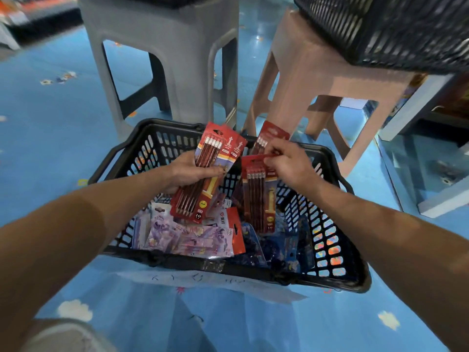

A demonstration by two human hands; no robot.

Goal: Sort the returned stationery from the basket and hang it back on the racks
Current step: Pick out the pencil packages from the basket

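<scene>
A black plastic basket [337, 273] sits on the blue floor in front of me, filled with packaged stationery. My left hand [187, 171] grips a stack of red pencil packs [203, 179], held tilted above the basket's middle. My right hand [289, 163] pinches the top edge of another red pencil pack [258, 196], which hangs upright over the basket's right half. A third red pack [272, 133] pokes up behind my right hand. Purple cartoon packs [182, 237] and dark blue packs [276, 247] lie in the bottom.
A grey stool [167, 47] and a pink stool [317, 69] stand just behind the basket. A second black basket [396, 29] rests on the pink stool. A white shelf base [444, 199] lies at the right. A white paper sheet [228, 283] lies under the near basket edge.
</scene>
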